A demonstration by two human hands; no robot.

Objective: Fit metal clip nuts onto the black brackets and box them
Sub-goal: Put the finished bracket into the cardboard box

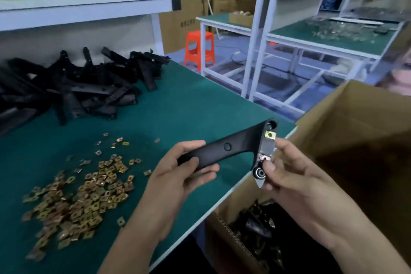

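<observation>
My left hand (178,176) grips the long arm of a black bracket (231,145) held over the table's right edge. A brass clip nut (270,134) sits on the upper part of the bracket's cross piece. My right hand (289,171) holds the lower end of that cross piece, its thumb pressing a second clip nut (264,159) there. A heap of loose clip nuts (82,198) lies on the green mat at the left. Unfitted black brackets (84,87) are piled at the back left.
An open cardboard box (355,140) stands below the table's right edge with black brackets (260,227) inside it. A white shelf (89,9) hangs over the back of the table. An orange stool (199,50) and white workbenches (311,42) stand beyond.
</observation>
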